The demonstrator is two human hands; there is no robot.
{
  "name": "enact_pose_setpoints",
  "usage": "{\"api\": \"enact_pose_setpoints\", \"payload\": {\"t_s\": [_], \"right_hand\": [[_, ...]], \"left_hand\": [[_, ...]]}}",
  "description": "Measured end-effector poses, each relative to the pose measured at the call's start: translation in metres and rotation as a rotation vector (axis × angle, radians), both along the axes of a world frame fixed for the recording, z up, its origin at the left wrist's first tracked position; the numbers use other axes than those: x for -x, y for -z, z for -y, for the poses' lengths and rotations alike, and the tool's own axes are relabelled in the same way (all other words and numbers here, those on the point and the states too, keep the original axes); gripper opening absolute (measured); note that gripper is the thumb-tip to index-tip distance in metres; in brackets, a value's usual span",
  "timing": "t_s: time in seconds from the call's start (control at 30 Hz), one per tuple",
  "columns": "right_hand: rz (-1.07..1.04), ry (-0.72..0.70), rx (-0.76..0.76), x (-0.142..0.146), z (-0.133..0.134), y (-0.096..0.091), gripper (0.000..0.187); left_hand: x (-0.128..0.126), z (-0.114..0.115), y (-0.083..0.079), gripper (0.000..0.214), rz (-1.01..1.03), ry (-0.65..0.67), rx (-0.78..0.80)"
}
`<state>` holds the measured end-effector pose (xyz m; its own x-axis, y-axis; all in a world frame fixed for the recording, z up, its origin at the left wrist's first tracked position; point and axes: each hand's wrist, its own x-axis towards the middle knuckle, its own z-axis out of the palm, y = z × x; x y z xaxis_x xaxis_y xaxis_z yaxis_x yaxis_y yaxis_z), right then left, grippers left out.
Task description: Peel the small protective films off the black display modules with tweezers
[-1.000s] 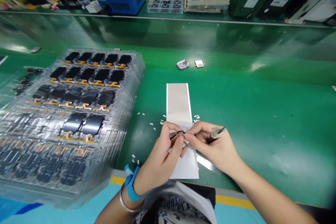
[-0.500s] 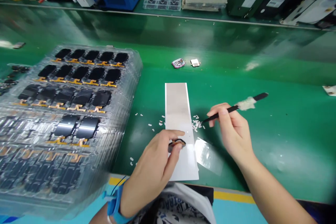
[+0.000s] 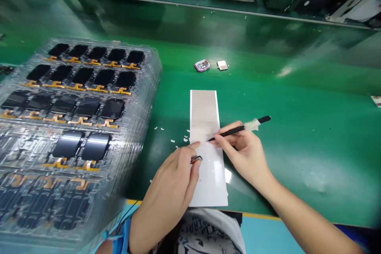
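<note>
**Tweezers [image 3: 229,133] swing back over the white strip [image 3: 203,111]**

From beside the desk [image 3: 297,162], you can see the right hand [image 3: 244,154] has come in from the open green surface, where it sat half a second ago. It now grips the slim black tweezers like a pen, their tips just over the strip, though whether they touch it I can't tell. A fluffy white wrap [image 3: 252,124] bulges around the shank (rather like a scrap of cotton wool). The left hand [image 3: 166,192] stays closed, pinching a small dark curved part [image 3: 196,159] with a thin orange edge between thumb and fingers, right above the strip's glossy surface. To the left, a stack of clear ribbed plastic trays [image 3: 153,71] holds rows of black glassy panels [image 3: 114,108] with orange flex tails. Loose white flecks [image 3: 172,141] lie on the desk beside the strip.
</note>
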<state>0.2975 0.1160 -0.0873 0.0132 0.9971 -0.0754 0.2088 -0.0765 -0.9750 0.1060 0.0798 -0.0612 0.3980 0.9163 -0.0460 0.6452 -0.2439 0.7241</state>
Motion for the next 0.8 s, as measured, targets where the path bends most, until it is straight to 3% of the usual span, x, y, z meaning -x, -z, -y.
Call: {"api": "enact_pose_setpoints", "payload": {"t_s": [0.1, 0.23, 0.57, 0.7, 0.8], "right_hand": [[-0.01, -0.002, -0.059, 0.004, 0.006, -0.006, 0.01], [0.003, -0.071, -0.017, 0.012, 0.011, -0.007, 0.009], [-0.087, -0.043, 0.099, 0.027, 0.009, -0.009, 0.011], [-0.128, -0.014, 0.092, 0.027, 0.009, -0.008, 0.012], [-0.052, -0.07, 0.049, 0.024, 0.006, -0.008, 0.008]], "left_hand": [[0.004, -0.005, -0.001, 0.012, 0.077, -0.023, 0.085], [0.006, -0.013, -0.004, 0.012, 0.134, -0.107, 0.164], [0.006, -0.021, -0.001, 0.011, 0.042, -0.233, 0.075], [0.005, -0.021, -0.001, 0.012, 0.024, -0.254, 0.043], [0.005, -0.021, -0.001, 0.012, 0.02, -0.247, 0.025]]}}
